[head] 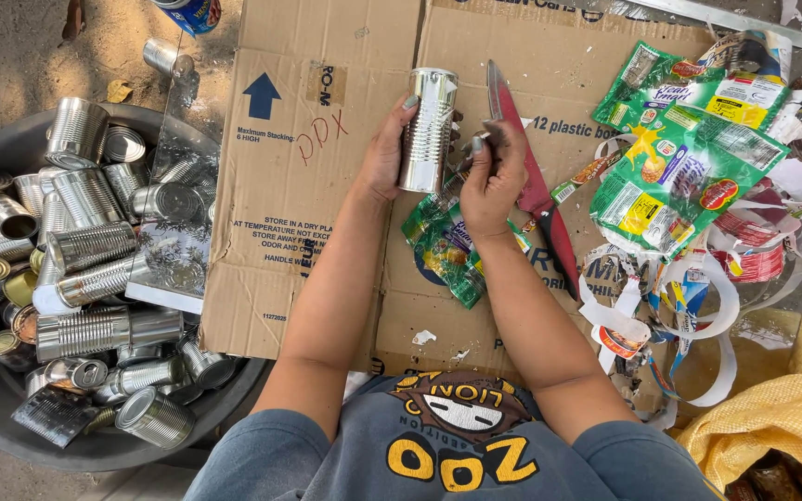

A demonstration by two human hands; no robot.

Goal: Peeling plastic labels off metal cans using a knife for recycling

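My left hand (384, 153) grips a bare tin can (427, 130) upright. My right hand (492, 181) pinches its peeling green label (445, 243) over the cardboard (317, 186), mid-strip; next needs a clean pull.

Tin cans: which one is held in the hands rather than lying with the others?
The bare silver can upright over the cardboard, gripped by the left hand. All the others lie heaped in the grey tub on the left.

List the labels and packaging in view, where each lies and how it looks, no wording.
Green label: under the hands, crumpled, green and yellow.
Peeled labels: right of the knife, flat green sheets with silver backs.
Label strips: lower right, curled white and red.
Cardboard: flattened brown boxes beneath everything.
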